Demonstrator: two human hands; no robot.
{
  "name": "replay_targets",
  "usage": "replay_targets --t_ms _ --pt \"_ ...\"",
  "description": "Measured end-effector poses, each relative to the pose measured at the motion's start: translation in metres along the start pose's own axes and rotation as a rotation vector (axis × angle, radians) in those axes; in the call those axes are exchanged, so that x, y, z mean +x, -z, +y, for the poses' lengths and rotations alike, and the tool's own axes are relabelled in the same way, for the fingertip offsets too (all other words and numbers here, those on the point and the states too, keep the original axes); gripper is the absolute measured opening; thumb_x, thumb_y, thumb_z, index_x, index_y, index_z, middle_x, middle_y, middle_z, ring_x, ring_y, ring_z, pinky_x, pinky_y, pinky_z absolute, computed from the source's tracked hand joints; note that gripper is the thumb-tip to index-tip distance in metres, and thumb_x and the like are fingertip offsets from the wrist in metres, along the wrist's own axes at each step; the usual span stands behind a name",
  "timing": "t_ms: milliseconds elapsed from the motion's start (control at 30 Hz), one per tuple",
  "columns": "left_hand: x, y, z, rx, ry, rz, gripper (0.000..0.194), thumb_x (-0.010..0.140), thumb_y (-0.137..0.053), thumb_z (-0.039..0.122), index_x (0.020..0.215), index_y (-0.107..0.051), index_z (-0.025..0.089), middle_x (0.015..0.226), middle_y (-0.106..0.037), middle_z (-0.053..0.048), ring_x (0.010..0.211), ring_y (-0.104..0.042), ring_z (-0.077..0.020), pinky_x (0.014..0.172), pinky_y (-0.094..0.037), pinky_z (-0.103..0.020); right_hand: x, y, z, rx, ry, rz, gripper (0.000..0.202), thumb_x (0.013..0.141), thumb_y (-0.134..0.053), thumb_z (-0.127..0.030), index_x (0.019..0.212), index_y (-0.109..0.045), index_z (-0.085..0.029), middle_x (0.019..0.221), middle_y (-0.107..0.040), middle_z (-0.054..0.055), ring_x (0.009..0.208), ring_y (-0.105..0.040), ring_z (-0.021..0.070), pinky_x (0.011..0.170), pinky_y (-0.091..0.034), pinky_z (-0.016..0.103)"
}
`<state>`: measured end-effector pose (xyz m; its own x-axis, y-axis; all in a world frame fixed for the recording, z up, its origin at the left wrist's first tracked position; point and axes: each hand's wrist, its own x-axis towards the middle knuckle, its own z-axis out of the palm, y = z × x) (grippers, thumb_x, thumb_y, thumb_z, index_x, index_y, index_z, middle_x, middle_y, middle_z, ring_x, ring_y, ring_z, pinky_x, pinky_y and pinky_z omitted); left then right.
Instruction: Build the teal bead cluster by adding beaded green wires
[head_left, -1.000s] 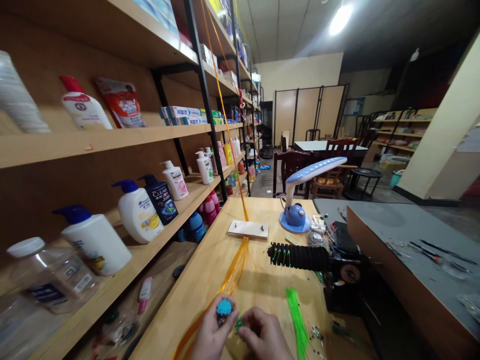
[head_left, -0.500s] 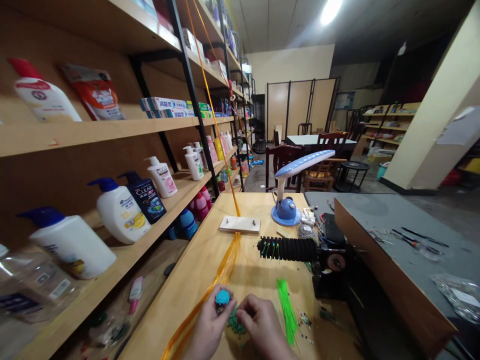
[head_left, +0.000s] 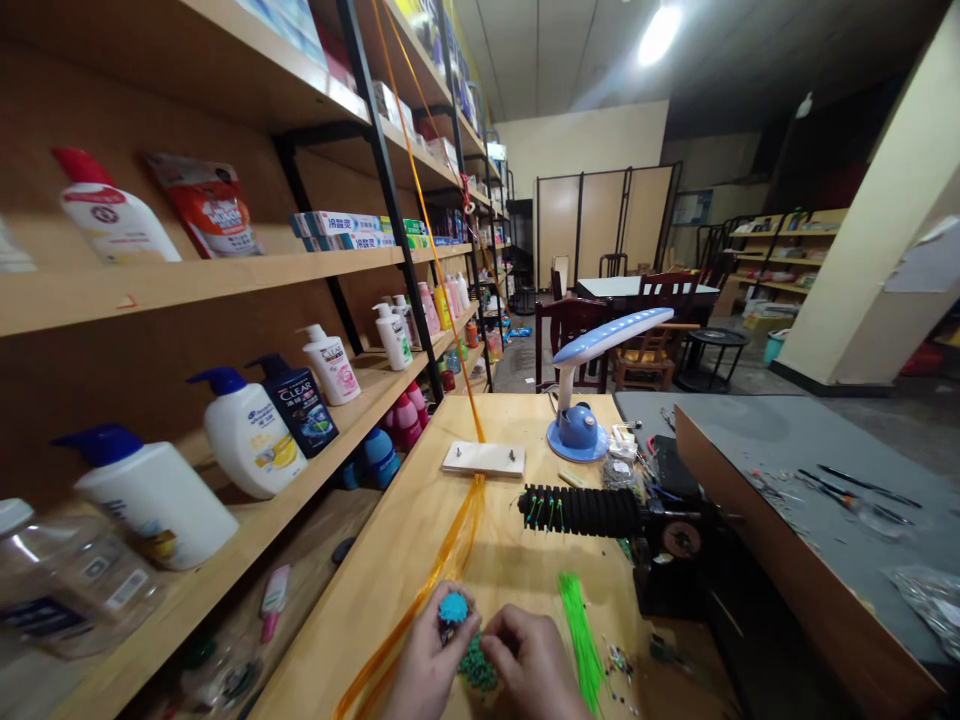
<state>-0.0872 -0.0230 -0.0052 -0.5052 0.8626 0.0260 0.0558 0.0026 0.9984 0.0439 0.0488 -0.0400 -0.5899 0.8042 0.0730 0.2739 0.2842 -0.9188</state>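
Observation:
My left hand (head_left: 426, 655) is closed around a small dark piece with a bright blue, bumpy top (head_left: 453, 607); its exact kind is too small to make out. Close by on the right, my right hand (head_left: 529, 660) has its thumb and fingers pinched together, and whatever may be between them is hidden. A pile of small green bits (head_left: 477, 668) lies on the table between and below both hands. Orange threads (head_left: 456, 530) run down past my left hand from a pale block with two screws (head_left: 484, 458). Right of my right hand lies a bundle of bright green strands (head_left: 579, 640).
Several small coloured beads (head_left: 619, 668) lie beside the green strands. A black ridged roller (head_left: 581, 510) juts in from the right, behind a blue desk lamp (head_left: 577, 432). Shelves with bottles (head_left: 251, 430) line the left. A grey table (head_left: 780, 440) with pliers stands right.
The whole view has shifted, so everything sits slightly lower and further right. Both hands keep nearly the same pose, the left still holding the blue-topped piece.

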Motion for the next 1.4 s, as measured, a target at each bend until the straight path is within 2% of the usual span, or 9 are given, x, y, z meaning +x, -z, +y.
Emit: replay_targets --t_ms 100,200,300,433,667,900,1133,1267,1400 --pt "-0.001 -0.002 0.002 -0.005 -0.009 -0.040 0.033 0.073 -0.077 0.049 0.081 -0.065 0.020 0.073 -0.064 0.001 0.074 -0.063 -0.0214 0.071 -0.051 -0.029 -0.001 0.006 -0.005 -0.009 0.026 -0.016 0.013 0.079 -0.065 -0.019 0.086 -0.076 -0.018 0.080 -0.077 0.004 0.067 -0.068 0.0175 0.060 -0.043 0.022" --pt "-0.002 -0.002 0.001 -0.002 -0.029 -0.121 0.028 0.077 -0.074 0.046 0.081 -0.064 0.021 0.074 -0.063 0.001 0.074 -0.062 -0.0212 0.071 -0.050 -0.029 0.000 0.015 -0.011 0.026 0.058 0.052 0.019 0.083 -0.064 -0.029 0.095 -0.075 -0.018 0.088 -0.078 0.006 0.067 -0.069 0.0185 0.059 -0.045 0.023" --pt "-0.002 -0.001 0.000 0.029 -0.056 -0.163 0.027 0.079 -0.073 0.046 0.082 -0.064 0.021 0.075 -0.062 0.000 0.074 -0.060 -0.0211 0.071 -0.049 -0.030 0.002 0.025 -0.016 0.072 0.070 0.137 0.024 0.088 -0.058 -0.034 0.091 -0.074 -0.016 0.082 -0.077 0.008 0.065 -0.069 0.0194 0.059 -0.046 0.024" --pt "0.002 0.000 0.003 0.062 -0.047 -0.169 0.027 0.078 -0.072 0.046 0.083 -0.063 0.020 0.076 -0.062 0.000 0.075 -0.060 -0.0213 0.072 -0.049 -0.030 -0.002 0.032 -0.020 0.002 0.099 0.088 0.020 0.086 -0.059 -0.030 0.092 -0.074 -0.018 0.083 -0.076 0.006 0.062 -0.066 0.0168 0.058 -0.045 0.024" --pt "0.004 0.001 0.005 0.061 -0.033 -0.145 0.026 0.079 -0.072 0.044 0.083 -0.062 0.021 0.075 -0.061 0.002 0.075 -0.059 -0.0201 0.073 -0.048 -0.029 -0.010 0.022 -0.014 -0.180 0.036 0.024 0.016 0.074 -0.070 -0.022 0.089 -0.073 -0.020 0.084 -0.072 0.002 0.065 -0.062 0.0146 0.063 -0.040 0.023" --pt "0.004 -0.003 0.006 0.047 -0.036 -0.156 0.028 0.078 -0.073 0.046 0.079 -0.061 0.020 0.073 -0.059 0.001 0.071 -0.058 -0.0197 0.068 -0.047 -0.029 -0.004 0.014 -0.005 -0.198 0.054 0.022 0.013 0.078 -0.064 -0.018 0.076 -0.075 -0.022 0.076 -0.073 0.001 0.069 -0.062 0.0162 0.064 -0.037 0.023" --pt "0.004 -0.005 0.003 0.055 -0.040 -0.149 0.025 0.079 -0.072 0.043 0.079 -0.061 0.020 0.072 -0.058 0.001 0.070 -0.057 -0.0194 0.067 -0.047 -0.028 -0.005 0.019 -0.012 -0.223 0.046 0.001 0.013 0.078 -0.065 -0.020 0.076 -0.077 -0.022 0.077 -0.075 0.004 0.071 -0.065 0.0185 0.065 -0.039 0.025" --pt "0.002 -0.004 0.005 0.059 -0.045 -0.128 0.025 0.077 -0.073 0.043 0.081 -0.063 0.021 0.074 -0.061 0.000 0.073 -0.059 -0.0208 0.069 -0.048 -0.029 -0.006 0.024 -0.016 -0.165 0.038 -0.016 0.015 0.077 -0.067 -0.022 0.087 -0.078 -0.022 0.081 -0.077 0.004 0.065 -0.064 0.0173 0.062 -0.040 0.025" --pt "0.000 -0.002 0.005 0.155 -0.086 -0.228 0.019 0.080 -0.070 0.040 0.080 -0.063 0.022 0.073 -0.061 0.000 0.071 -0.058 -0.0210 0.068 -0.047 -0.029 0.001 0.030 -0.017 0.077 0.022 0.093 0.025 0.084 -0.063 -0.038 0.088 -0.077 -0.018 0.081 -0.077 0.007 0.060 -0.063 0.0166 0.057 -0.042 0.025"
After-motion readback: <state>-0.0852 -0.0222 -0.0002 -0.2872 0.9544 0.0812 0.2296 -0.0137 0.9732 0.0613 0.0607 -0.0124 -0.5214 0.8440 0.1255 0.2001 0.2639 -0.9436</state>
